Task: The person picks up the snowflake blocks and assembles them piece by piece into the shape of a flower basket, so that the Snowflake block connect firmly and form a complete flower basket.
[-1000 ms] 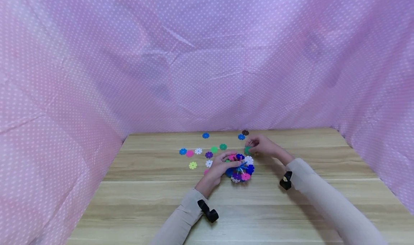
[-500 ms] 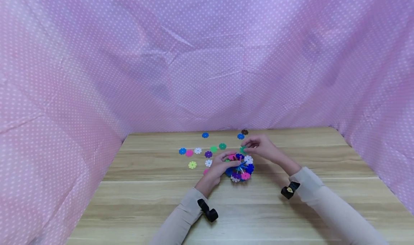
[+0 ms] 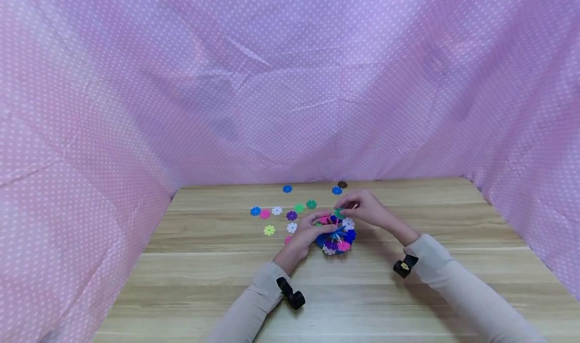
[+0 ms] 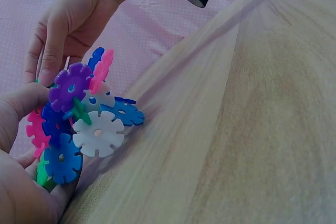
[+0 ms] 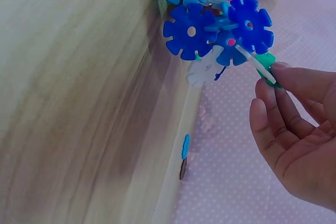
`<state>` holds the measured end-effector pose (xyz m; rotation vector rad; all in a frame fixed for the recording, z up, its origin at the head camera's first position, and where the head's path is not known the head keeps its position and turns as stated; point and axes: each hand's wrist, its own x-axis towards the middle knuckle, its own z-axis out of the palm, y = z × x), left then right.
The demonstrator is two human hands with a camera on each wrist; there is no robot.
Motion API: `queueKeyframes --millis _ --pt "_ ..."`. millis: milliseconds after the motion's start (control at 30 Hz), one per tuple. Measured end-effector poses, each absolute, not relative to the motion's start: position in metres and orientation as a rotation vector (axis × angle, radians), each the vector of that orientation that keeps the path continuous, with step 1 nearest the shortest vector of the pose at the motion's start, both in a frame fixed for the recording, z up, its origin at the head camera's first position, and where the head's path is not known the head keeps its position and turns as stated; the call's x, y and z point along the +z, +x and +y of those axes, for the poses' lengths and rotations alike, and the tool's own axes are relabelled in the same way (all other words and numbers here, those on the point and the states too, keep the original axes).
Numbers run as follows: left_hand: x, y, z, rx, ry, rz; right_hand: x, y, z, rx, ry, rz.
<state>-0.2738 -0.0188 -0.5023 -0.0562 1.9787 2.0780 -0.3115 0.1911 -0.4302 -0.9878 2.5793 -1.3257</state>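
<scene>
My left hand (image 3: 304, 235) grips a ball-like cluster of interlocked snowflake discs (image 3: 343, 246) in blue, purple, pink, white and green. In the left wrist view, a white disc (image 4: 98, 134) and a purple disc (image 4: 71, 87) face outward. My right hand (image 3: 366, 209) pinches a green snowflake disc (image 5: 266, 61) at the cluster's far side. A white disc (image 5: 255, 63), seen edge-on, crosses the green one at the fingertips. Both lie against the cluster in the right wrist view; whether their slots are engaged cannot be told.
Loose discs lie left of the cluster, among them a yellow disc (image 3: 269, 230), a purple disc (image 3: 291, 215) and a green disc (image 3: 311, 204). A blue disc (image 3: 337, 191) and a brown disc (image 3: 342, 185) lie near the back edge of the wooden table (image 3: 217, 272). Pink dotted cloth (image 3: 290, 106) surrounds it.
My right hand has moved left and toward the cluster, bringing the green disc from beside it to its far edge. The left hand and cluster have stayed almost still.
</scene>
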Motion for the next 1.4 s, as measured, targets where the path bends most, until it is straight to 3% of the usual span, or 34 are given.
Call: queueKeyframes --millis 567,1400 --pt "-0.502 -0.275 -0.021 2.076 -0.103 1.969 -0.437 -0.311 0.179 -1.308 -1.006 2.6" --pt "-0.505 -0.276 -0.022 2.124 -0.131 1.954 -0.452 -0.307 0.183 -1.517 -0.796 2.521"
